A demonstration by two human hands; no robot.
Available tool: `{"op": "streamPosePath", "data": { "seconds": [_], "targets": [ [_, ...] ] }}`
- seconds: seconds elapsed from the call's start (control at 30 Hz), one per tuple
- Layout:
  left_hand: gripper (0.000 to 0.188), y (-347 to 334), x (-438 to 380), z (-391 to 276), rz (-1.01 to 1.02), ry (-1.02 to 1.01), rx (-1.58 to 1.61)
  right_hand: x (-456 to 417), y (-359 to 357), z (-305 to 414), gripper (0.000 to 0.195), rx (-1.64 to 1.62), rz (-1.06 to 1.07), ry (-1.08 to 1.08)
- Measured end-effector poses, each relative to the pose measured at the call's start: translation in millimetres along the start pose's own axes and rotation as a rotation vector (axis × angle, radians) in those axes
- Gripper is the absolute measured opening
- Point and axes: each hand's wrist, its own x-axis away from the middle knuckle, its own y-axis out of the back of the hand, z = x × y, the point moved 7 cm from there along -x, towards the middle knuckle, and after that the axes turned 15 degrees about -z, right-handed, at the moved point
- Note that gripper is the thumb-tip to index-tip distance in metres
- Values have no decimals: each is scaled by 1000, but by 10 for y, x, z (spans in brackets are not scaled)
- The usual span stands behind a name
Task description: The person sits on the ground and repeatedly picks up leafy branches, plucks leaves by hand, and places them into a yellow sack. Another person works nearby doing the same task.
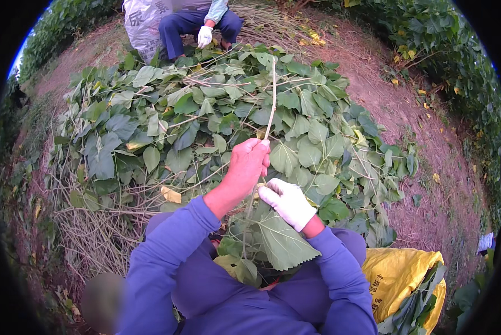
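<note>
My bare left hand (248,161) is closed around a thin pale branch (273,100), whose stripped end points up and away from me. Just below it, my right hand (288,202) in a white glove has its thumb and fingers on the same branch, near a leaf stalk; whether it grips the branch or the stalk I cannot tell. Large green leaves (281,243) hang from the lower part of the branch over my lap. Before me a wide heap of leafy cut branches (217,109) covers the ground.
Bare thin sticks (95,243) lie in a pile at the left. A yellow woven sack (390,272) holding leaves stands at the lower right. Across the heap a person (187,29) sits beside a white woven sack (139,25). More bare sticks (267,25) lie behind; leafy bushes (455,50) border the right.
</note>
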Motion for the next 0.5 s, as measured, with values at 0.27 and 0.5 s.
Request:
{"op": "streamPosePath", "data": {
  "seconds": [0.27, 0.5],
  "targets": [
    [22, 675, -621, -162, -385, -113, 100, 439, -448, -91, 34, 152, 288, 175],
    [21, 903, -544, -358, -386, -53, 204, 158, -103, -365, 26, -321, 2, -261]
  ]
}}
